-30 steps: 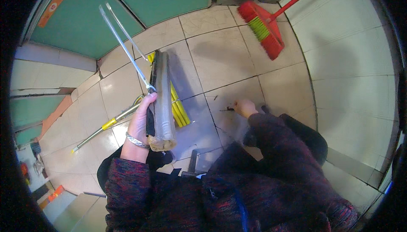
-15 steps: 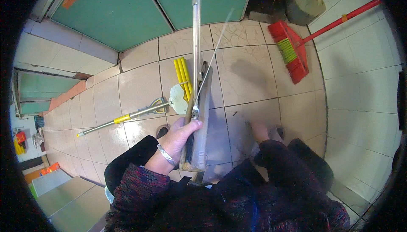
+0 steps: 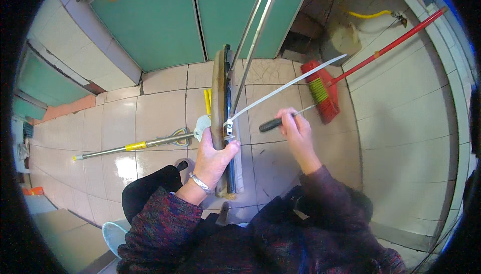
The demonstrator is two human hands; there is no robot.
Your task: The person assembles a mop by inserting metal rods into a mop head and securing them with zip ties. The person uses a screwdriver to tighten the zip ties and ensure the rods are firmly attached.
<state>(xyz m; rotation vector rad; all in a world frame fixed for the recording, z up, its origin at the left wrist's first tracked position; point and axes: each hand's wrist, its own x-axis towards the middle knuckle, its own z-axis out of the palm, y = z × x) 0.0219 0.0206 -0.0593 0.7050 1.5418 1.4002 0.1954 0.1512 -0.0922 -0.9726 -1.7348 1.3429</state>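
Floor: pale glossy tiles, with green doors standing at the far edge.
Mop handle: a metal pole with a yellow band lies on the tiles at the left, its forked end pointing toward the left hand.
Left hand: the left hand, a silver bangle at its wrist, is clenched round the lower part of a long upright bundle, fingers wrapped over the front.
Bundle: a brown wooden board and a dark strip just beside it are held on edge; they rise from near the person's lap toward the doors. Two thin metal rods run on upward from its top.
Tie: a white strap is wound round the bundle just above the left thumb, its long free end slanting up to the right.
Yellow sticks: a yellow pair lies on the tiles behind the board.
Right hand: the right hand grips a screwdriver with a black handle, held just right of the bundle, over the floor.
Broom: a red broom with green-yellow bristles lies at the right, its red stick reaching the far corner.
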